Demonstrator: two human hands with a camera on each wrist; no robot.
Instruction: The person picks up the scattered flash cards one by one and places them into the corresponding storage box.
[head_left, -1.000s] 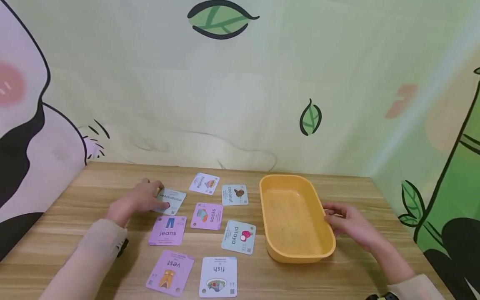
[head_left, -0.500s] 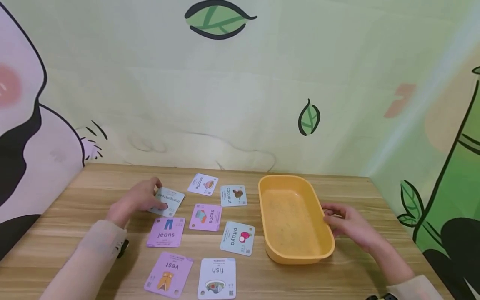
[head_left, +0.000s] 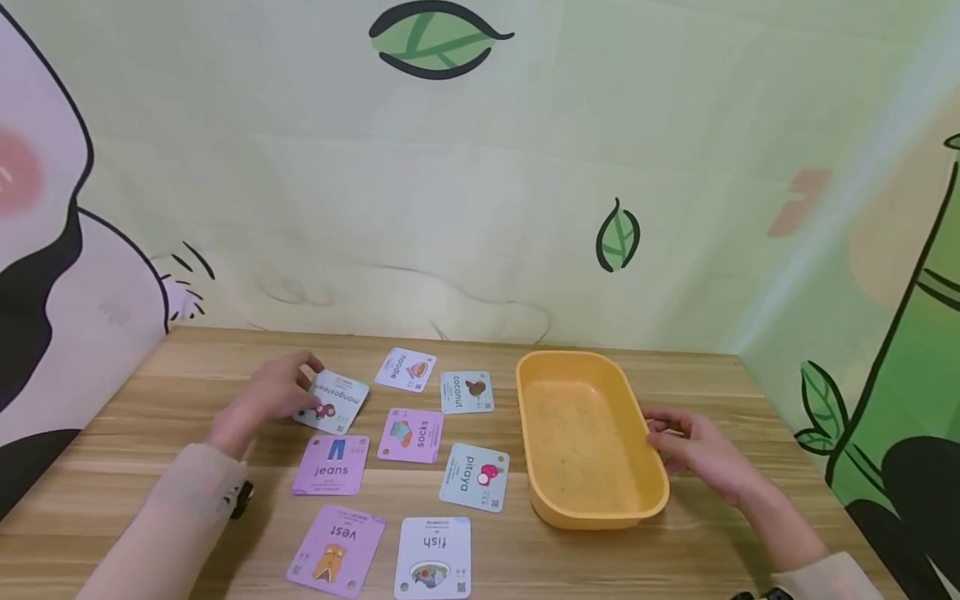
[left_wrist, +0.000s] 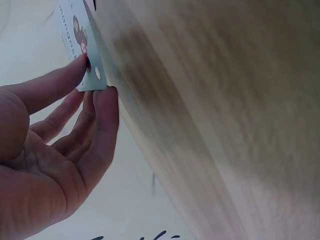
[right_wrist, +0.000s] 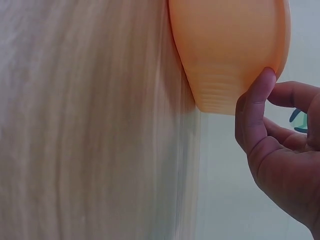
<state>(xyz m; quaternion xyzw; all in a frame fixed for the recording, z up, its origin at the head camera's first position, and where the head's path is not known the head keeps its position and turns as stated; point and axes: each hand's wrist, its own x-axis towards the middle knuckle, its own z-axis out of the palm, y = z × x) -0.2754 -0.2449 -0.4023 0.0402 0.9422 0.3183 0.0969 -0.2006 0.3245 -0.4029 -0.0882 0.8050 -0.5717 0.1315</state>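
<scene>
My left hand [head_left: 273, 392] pinches the near-left edge of the pale blue "mangosteen" card [head_left: 337, 402], which is tilted up from the table. In the left wrist view the thumb [left_wrist: 65, 82] lies on the printed face and fingers reach behind the card. On the right side, my right hand [head_left: 701, 450] holds the rim of a yellow plastic tub [head_left: 596, 518] with curled fingers. The right wrist view shows a fingertip against the tub's outer wall [right_wrist: 225, 55]. The tub stands on the table with nothing in it.
Other picture cards lie face up on the wooden table [head_left: 570, 567]: noodle [head_left: 406, 369], coconut [head_left: 467, 392], socks [head_left: 410, 435], jeans [head_left: 332, 465], pitaya [head_left: 474, 477], vest [head_left: 336, 550] and fish [head_left: 433, 557]. A printed cloth backdrop [head_left: 465, 208] rises behind the table.
The left hand has drawn back slightly to the left. The mangosteen card has lifted and more of its picture shows. Right hand and tub have stayed put.
</scene>
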